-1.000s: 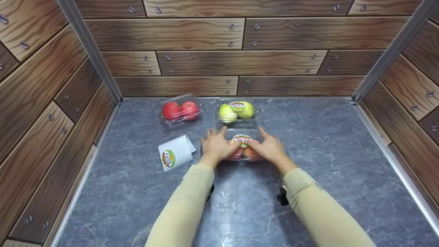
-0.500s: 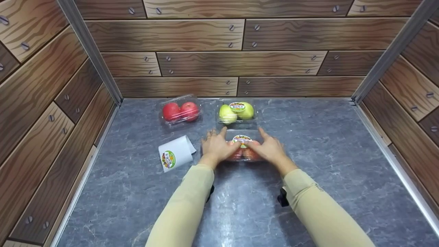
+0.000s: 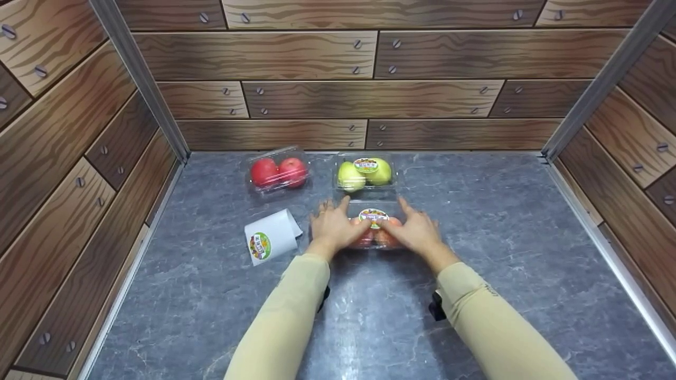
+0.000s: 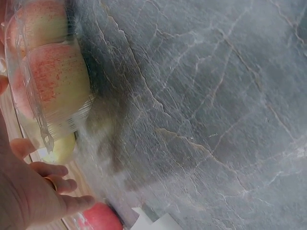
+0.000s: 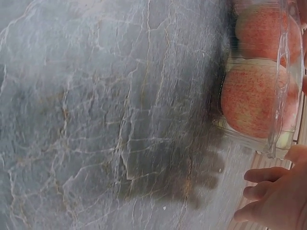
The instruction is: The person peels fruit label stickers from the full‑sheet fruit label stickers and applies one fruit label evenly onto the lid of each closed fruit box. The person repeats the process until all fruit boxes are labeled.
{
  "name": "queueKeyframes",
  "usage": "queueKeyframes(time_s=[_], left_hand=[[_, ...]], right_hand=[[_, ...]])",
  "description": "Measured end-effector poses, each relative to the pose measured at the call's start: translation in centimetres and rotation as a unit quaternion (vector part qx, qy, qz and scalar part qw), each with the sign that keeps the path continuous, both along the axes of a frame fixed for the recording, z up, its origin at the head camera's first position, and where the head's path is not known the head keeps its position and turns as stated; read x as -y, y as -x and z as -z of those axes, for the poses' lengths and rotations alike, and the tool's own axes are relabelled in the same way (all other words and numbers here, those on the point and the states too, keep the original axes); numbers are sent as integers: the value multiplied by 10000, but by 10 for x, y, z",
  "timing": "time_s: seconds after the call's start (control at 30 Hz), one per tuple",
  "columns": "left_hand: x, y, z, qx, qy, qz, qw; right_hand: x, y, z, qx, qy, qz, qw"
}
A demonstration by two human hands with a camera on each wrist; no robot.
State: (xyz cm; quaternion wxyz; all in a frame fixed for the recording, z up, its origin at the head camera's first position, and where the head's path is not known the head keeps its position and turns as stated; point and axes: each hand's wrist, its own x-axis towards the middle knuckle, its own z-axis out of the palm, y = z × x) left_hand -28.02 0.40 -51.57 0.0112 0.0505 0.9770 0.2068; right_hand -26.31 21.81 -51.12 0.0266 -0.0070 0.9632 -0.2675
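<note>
A clear plastic box (image 3: 375, 205) with two peach-like red-and-yellow fruits (image 5: 254, 98) sits on the dark marbled table in the head view. An oval fruit sticker (image 3: 373, 215) lies on its lid. My left hand (image 3: 334, 227) presses its thumb on the sticker's left side, while its spread fingers reach past the box's left end. Mirroring it, my right hand (image 3: 417, 231) has its thumb on the sticker's right side and its fingers beyond the right end. Both wrist views show the box's side wall (image 4: 50, 127) near those fingers, with the thumbs mostly out of sight.
Behind stand a clear box with two yellow-green fruits (image 3: 364, 174), bearing a sticker (image 3: 365, 164), and another with two red fruits (image 3: 278, 173). Left of the hands lies a curled white backing sheet (image 3: 280, 227) with one oval sticker. Wood-patterned walls (image 3: 306, 97) enclose the table.
Both thumbs stay on the sticker with only a very slight shift; the boxes and the sheet keep their places.
</note>
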Motion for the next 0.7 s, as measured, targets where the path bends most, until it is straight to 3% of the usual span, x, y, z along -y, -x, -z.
queueKeyframes(time_s=[0.7], left_hand=[[1, -1, 1, 94, -54, -49, 9999]], right_hand=[[-2, 0, 4, -182, 198, -2, 9996]])
